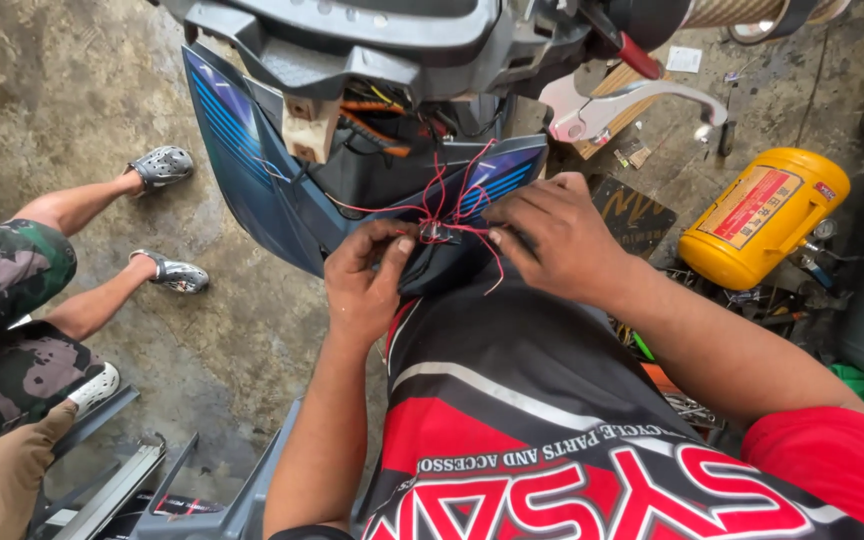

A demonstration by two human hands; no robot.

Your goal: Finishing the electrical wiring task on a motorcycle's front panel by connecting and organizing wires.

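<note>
Head view, looking down. I have both hands raised in front of my chest, meeting over a small dark electrical component (439,233) from which a tangle of thin red wires (452,195) fans upward into the open front of a dark blue plastic motorcycle fairing (242,150). My left hand (364,282) pinches the component's near side between thumb and forefinger; my right hand (557,235) closes on its far side with fingertips curled in, so the part is gripped from both sides and held steady above my red, black and white jersey (552,440). The wires run slack, not taut, which I judge leaves room to work the part close to the body rather than inside the fairing cavity.

Above the wires, a pale square wooden block (310,127) sits wedged under the grey moulded headlight housing (352,40), apparently propping it. A silver metal brake lever (632,100) juts to the right below the handlebar.

On the stained concrete floor (62,90) to the right lies a yellow cylindrical tank (762,215) on its side; it carries a red rectangular label with pale print along its upper flank and a small red patch near its end cap. A small white paper tag (684,59) lies further back.

At left, another person in camouflage shorts (2,300) and grey perforated clogs (160,166) sits well apart from the work.
</note>
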